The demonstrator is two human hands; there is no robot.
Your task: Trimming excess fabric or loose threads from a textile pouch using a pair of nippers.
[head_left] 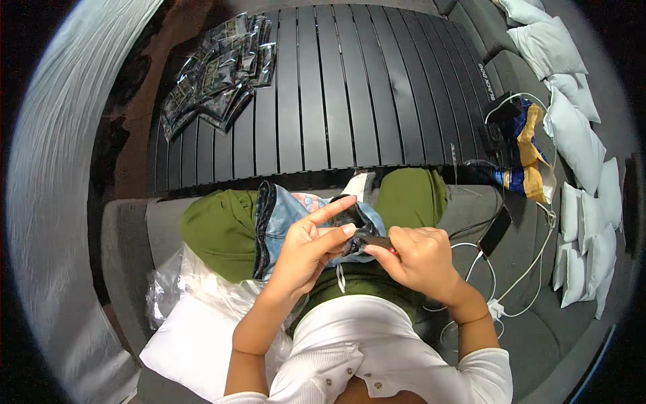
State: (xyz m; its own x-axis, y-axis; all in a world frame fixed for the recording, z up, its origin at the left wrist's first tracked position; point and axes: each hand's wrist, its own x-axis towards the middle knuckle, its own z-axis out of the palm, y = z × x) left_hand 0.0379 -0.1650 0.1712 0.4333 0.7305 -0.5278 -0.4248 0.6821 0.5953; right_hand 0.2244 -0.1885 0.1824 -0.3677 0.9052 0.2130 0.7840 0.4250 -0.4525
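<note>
Across my lap lies a blue denim piece (274,212) with a dark frayed edge and a dark opening near the middle. My left hand (311,248) is over it, index finger stretched out and the other fingers curled in. Its curled fingers are closed by a small dark bunch (352,246); what exactly they grip is hidden. My right hand (420,254) is closed around a slim dark tool (377,240), flat like a blade, with a bit of red by the thumb. The tool's tip points left and meets the dark bunch. Its exact kind does not show.
A black slatted table (336,94) stands ahead, with shiny black packets (222,67) at its far left. White pillow (185,343) and clear plastic (202,269) lie at my left. At right are white cables (498,308), a phone (496,232), a blue-yellow bag (531,155) and several pale cushions (548,44).
</note>
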